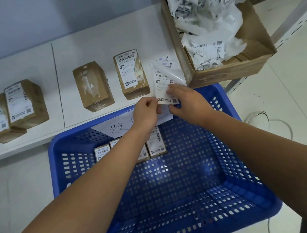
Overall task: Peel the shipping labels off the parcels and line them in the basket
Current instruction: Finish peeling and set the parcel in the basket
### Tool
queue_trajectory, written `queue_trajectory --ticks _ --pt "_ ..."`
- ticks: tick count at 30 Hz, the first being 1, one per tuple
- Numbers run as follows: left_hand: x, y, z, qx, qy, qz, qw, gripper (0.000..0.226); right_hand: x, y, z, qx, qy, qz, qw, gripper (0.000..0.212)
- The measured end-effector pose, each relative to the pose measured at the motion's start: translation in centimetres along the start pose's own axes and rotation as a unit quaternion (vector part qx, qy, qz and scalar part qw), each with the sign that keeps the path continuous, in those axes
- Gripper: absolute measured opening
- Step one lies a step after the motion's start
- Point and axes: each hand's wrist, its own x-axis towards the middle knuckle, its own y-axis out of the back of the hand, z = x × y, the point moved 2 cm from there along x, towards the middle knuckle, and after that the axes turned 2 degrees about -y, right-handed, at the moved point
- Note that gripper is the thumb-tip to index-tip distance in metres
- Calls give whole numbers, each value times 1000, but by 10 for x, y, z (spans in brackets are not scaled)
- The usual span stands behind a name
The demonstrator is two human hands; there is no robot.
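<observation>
The shipping label [163,89] stands with its long axis pointing away from me over the far rim of the blue basket [228,109], my left hand [145,110] pinching its near-left corner in a closed grip, my right hand [184,98] holding its near-right edge, labelled parcels [131,73] waiting on the counter [96,45] beyond.

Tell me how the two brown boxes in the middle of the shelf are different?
The right box wears a white label with a barcode; the left box has a bare top with only torn white scraps. The right box sits nearer the hands. Both are brown, taped, and lie flat on the shelf.
</observation>
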Motion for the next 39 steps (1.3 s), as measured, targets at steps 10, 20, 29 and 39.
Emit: queue_trajectory --ticks 10,20,29,39 --pt "-15 12 18 -16 -72 15 997 19 -1 6 -27 -14 99 171 980 17" --pt "-68 50 46 -113 -97 1 989 18 -22 35 -82 37 183 234 954 15" --pt "-160 110 41 -235 9 -61 970 22 -84 58 -155 -16 320 191 928 13" --pt "-149 106 16 -295 105 -101 944 22 -96 29 -150 -9 291 158 944 12"
